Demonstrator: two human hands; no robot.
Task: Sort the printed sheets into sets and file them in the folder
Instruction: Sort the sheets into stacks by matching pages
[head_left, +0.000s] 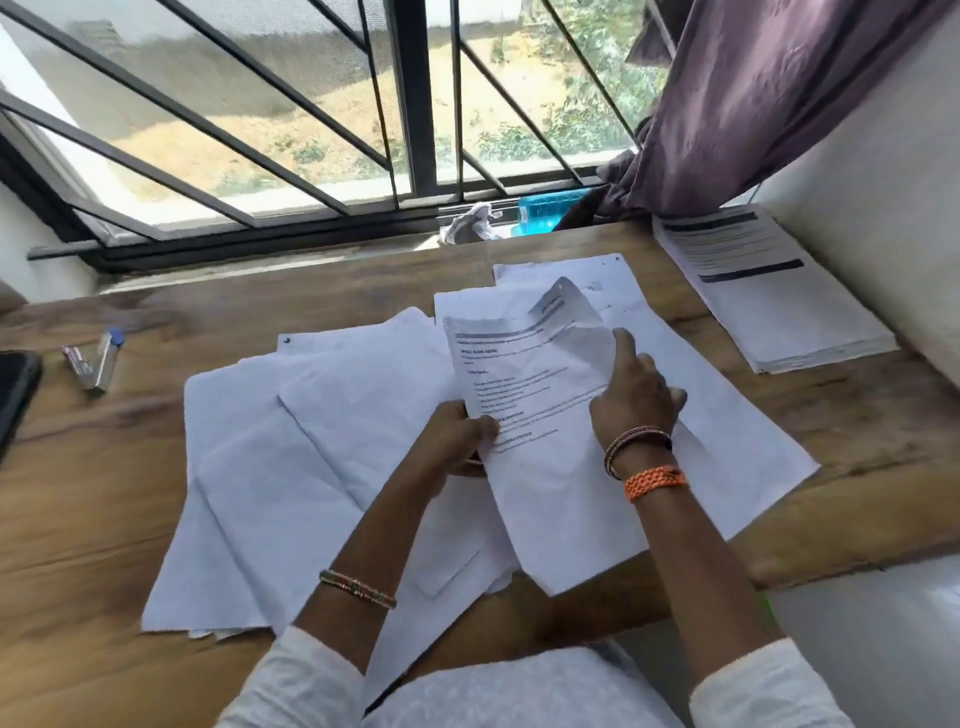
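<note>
Loose white printed sheets (291, 467) lie spread over the wooden desk (78, 519), most of them face down. My left hand (457, 441) grips the left edge of a printed sheet (519, 374) with a grey header, thumb on top. My right hand (636, 389) pinches the right side of the top page, whose upper right corner curls upward. A translucent folder sleeve (374, 488) with a tab lies among the sheets on the left. A neat stack of printed sheets (769, 296) with dark header bars sits at the far right.
A stapler (96, 361) lies at the left, with a dark object (15, 395) at the left edge. A barred window (311, 130), a blue bottle (545, 213), a crumpled cloth (472, 223) and a purple curtain (779, 93) line the back. A white wall (893, 218) bounds the right.
</note>
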